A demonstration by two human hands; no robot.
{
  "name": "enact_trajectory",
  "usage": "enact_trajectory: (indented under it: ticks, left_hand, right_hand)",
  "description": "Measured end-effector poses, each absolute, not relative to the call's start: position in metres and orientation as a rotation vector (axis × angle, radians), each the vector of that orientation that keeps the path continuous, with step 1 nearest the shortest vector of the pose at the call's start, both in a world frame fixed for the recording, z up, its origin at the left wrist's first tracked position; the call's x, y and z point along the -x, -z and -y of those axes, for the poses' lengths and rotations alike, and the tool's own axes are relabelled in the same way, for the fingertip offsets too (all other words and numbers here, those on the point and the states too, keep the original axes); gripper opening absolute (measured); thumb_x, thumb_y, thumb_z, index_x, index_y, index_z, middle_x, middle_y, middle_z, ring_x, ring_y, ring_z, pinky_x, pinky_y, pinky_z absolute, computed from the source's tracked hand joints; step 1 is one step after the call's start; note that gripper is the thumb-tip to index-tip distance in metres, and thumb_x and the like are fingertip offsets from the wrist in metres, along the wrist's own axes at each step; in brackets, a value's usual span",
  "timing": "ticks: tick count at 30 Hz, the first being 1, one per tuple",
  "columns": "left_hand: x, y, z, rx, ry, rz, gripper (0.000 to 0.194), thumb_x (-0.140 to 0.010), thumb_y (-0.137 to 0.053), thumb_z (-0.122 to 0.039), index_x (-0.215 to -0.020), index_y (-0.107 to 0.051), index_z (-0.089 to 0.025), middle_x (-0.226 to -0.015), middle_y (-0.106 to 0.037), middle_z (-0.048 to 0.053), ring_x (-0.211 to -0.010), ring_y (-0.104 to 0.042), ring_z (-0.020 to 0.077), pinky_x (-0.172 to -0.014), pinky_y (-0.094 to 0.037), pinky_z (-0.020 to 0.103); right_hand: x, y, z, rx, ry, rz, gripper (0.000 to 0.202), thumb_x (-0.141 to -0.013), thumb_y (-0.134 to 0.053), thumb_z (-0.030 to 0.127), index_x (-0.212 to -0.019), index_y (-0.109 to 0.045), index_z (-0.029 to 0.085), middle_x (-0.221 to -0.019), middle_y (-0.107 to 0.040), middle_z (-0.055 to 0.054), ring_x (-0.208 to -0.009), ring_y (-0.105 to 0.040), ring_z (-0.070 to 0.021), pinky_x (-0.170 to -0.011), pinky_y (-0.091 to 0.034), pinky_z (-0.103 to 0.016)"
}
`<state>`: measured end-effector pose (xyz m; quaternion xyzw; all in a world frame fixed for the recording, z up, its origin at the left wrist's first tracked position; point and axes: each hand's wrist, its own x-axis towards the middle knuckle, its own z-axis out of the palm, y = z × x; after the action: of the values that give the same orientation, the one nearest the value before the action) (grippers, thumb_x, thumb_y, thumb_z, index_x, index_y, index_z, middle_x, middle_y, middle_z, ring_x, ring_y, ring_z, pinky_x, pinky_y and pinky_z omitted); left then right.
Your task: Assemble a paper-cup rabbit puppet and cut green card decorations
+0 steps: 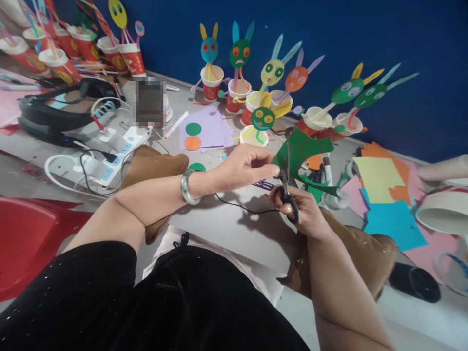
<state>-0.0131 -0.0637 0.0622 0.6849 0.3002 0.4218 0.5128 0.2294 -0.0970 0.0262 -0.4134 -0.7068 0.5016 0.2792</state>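
My left hand (250, 168), with a bangle on its wrist, pinches the lower left edge of a green paper sheet (305, 148) with drawn outlines. My right hand (302, 209) is closed round the black handles of a pair of scissors (287, 192). The scissor blades point up and lie at the sheet's left part. A narrow green strip (318, 186) hangs below the sheet toward the right. On the table behind my left hand lie a green disc (193, 129) and an orange disc (192, 143) on purple paper (215, 127).
Red paper cups (211, 87) with paper rabbit figures line the blue wall (300, 24). A power strip (122, 153) with cables and a black headset (66, 109) are at left. Blue paper (395, 224), other coloured sheets and a tape roll (451, 270) lie right. A red chair (32, 243) stands lower left.
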Motion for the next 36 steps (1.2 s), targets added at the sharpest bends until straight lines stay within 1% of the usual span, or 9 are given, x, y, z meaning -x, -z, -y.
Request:
enact_trajectory:
  ticks: [4, 10, 15, 20, 23, 26, 30, 33, 36]
  left_hand:
    - [0.013, -0.062, 0.064, -1.653, -1.015, -0.736, 0.040, -0.094, -0.062, -0.023, -0.062, -0.037, -0.022, -0.061, -0.038, -0.006, -0.063, -0.035, 0.0070, -0.061, -0.031, 0.025]
    - [0.013, -0.060, 0.064, -1.672, -1.045, -0.724, 0.038, -0.093, -0.060, -0.021, -0.063, -0.036, -0.022, -0.063, -0.036, -0.007, -0.064, -0.035, 0.0068, -0.062, -0.031, 0.025]
    - [0.013, -0.060, 0.064, -1.660, -1.070, -0.713, 0.038, -0.092, -0.061, -0.021, -0.063, -0.036, -0.022, -0.062, -0.036, -0.007, -0.062, -0.034, 0.0068, -0.060, -0.030, 0.025]
    - [0.012, -0.059, 0.064, -1.646, -1.099, -0.703, 0.038, -0.091, -0.061, -0.019, -0.062, -0.037, -0.023, -0.060, -0.037, -0.007, -0.061, -0.034, 0.0068, -0.058, -0.029, 0.026]
    - [0.012, -0.060, 0.064, -1.636, -1.099, -0.710, 0.039, -0.091, -0.061, -0.019, -0.062, -0.037, -0.023, -0.060, -0.039, -0.006, -0.060, -0.035, 0.0067, -0.057, -0.030, 0.026]
    - [0.013, -0.059, 0.063, -1.623, -1.097, -0.736, 0.037, -0.092, -0.061, -0.019, -0.061, -0.041, -0.022, -0.060, -0.042, -0.005, -0.060, -0.038, 0.0067, -0.057, -0.032, 0.026]
    - [0.012, -0.055, 0.062, -1.588, -1.134, -0.729, 0.036, -0.093, -0.066, -0.025, -0.062, -0.046, -0.021, -0.061, -0.046, -0.005, -0.060, -0.040, 0.0068, -0.056, -0.033, 0.025]
    - [0.011, -0.051, 0.062, -1.552, -1.143, -0.716, 0.035, -0.095, -0.068, -0.031, -0.066, -0.051, -0.020, -0.062, -0.048, -0.005, -0.059, -0.042, 0.0065, -0.056, -0.034, 0.025]
    - [0.009, -0.050, 0.062, -1.519, -1.135, -0.696, 0.039, -0.096, -0.073, -0.042, -0.069, -0.055, -0.019, -0.062, -0.051, -0.005, -0.058, -0.044, 0.0063, -0.055, -0.036, 0.024]
  right_hand:
    - [-0.232, -0.025, 0.096, 1.118, -1.336, 1.903, 0.075, -0.077, -0.075, 0.094, -0.069, -0.056, 0.022, -0.072, -0.058, -0.002, -0.070, -0.048, -0.0171, -0.065, -0.037, -0.033]
    - [-0.231, -0.025, 0.097, 1.161, -1.341, 1.889, 0.078, -0.073, -0.075, 0.097, -0.067, -0.055, 0.022, -0.073, -0.059, -0.002, -0.068, -0.048, -0.0167, -0.065, -0.037, -0.033]
    - [-0.231, -0.026, 0.098, 1.186, -1.369, 1.874, 0.078, -0.072, -0.076, 0.097, -0.067, -0.054, 0.023, -0.074, -0.059, -0.002, -0.068, -0.047, -0.0165, -0.065, -0.037, -0.034]
    - [-0.233, -0.026, 0.098, 1.210, -1.420, 1.853, 0.079, -0.070, -0.075, 0.100, -0.070, -0.054, 0.024, -0.074, -0.056, -0.002, -0.068, -0.045, -0.0165, -0.062, -0.036, -0.033]
    - [-0.233, -0.026, 0.099, 1.213, -1.456, 1.830, 0.077, -0.071, -0.075, 0.099, -0.073, -0.054, 0.024, -0.075, -0.055, -0.001, -0.070, -0.045, -0.0173, -0.063, -0.038, -0.033]
    - [-0.232, -0.026, 0.099, 1.186, -1.477, 1.811, 0.074, -0.072, -0.076, 0.097, -0.074, -0.056, 0.025, -0.076, -0.055, -0.001, -0.071, -0.045, -0.0187, -0.066, -0.039, -0.034]
    - [-0.229, -0.028, 0.100, 1.167, -1.440, 1.806, 0.070, -0.076, -0.079, 0.092, -0.072, -0.058, 0.025, -0.075, -0.055, -0.002, -0.072, -0.047, -0.0199, -0.068, -0.038, -0.036]
    - [-0.228, -0.027, 0.101, 1.165, -1.424, 1.763, 0.070, -0.075, -0.080, 0.091, -0.071, -0.057, 0.025, -0.073, -0.054, -0.001, -0.070, -0.046, -0.0190, -0.067, -0.037, -0.036]
    - [-0.228, -0.024, 0.101, 1.164, -1.383, 1.762, 0.073, -0.074, -0.079, 0.093, -0.068, -0.055, 0.025, -0.070, -0.054, -0.001, -0.067, -0.045, -0.0181, -0.065, -0.037, -0.036]
